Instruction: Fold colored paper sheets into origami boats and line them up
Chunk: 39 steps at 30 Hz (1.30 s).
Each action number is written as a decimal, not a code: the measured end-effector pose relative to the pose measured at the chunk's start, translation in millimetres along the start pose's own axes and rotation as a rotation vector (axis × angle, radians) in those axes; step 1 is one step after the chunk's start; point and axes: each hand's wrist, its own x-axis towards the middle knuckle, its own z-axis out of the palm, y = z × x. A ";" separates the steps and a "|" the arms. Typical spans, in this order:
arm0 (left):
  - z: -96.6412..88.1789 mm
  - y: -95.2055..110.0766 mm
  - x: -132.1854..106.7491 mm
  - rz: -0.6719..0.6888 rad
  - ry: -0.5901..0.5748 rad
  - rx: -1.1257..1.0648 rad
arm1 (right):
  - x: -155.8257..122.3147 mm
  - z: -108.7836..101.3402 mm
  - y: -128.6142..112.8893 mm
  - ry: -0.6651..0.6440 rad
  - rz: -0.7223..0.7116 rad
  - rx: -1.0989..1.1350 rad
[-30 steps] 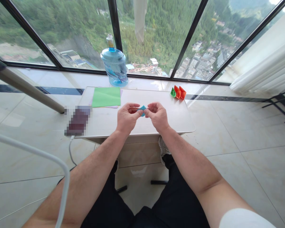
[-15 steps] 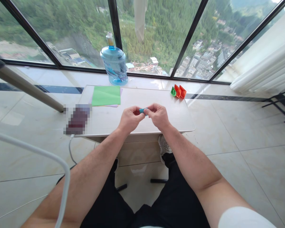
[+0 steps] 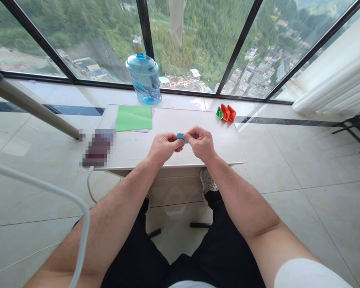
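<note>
A small folded piece of blue paper [image 3: 180, 136] is pinched between both hands above the front half of the white table [image 3: 132, 154]. My left hand [image 3: 165, 145] grips its left end, fingers closed. From the other side, my right hand [image 3: 200, 143] holds it between thumb and fingers. Much of the paper is hidden behind the fingertips, so its exact shape cannot be made out. At the table's far right corner stand folded paper boats: a green paper boat [image 3: 219, 113] beside two orange-red paper boats [image 3: 228, 113].
Green paper sheets [image 3: 134, 118] lie stacked at the back left, other colours peeking out beneath. A pixelated object [image 3: 97, 148] with a cable sits at the left edge. A blue water jug [image 3: 144, 79] stands behind the table by the window. A white tube [image 3: 63, 194] curves in front at left.
The fingers have shifted slightly on the blue paper, and more of its top edge shows between the hands. The view has tilted a little; the table things have stayed put.
</note>
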 end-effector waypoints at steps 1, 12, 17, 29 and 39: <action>1.0 0.1 0.0 0.011 0.030 0.007 | 0.7 1.6 1.3 0.018 0.001 0.011; -0.3 0.9 1.2 -0.022 -0.018 -0.182 | 5.0 -0.6 9.7 0.085 0.135 0.135; -5.1 0.7 2.0 0.003 -0.084 -0.272 | 4.5 -1.7 6.5 0.046 0.125 0.176; -5.3 -10.5 9.7 0.104 0.052 -0.198 | -0.5 -1.9 -0.4 -0.092 0.127 0.192; -11.5 -11.9 10.8 0.259 0.121 0.249 | -2.7 -6.3 2.3 -0.036 -0.160 -0.242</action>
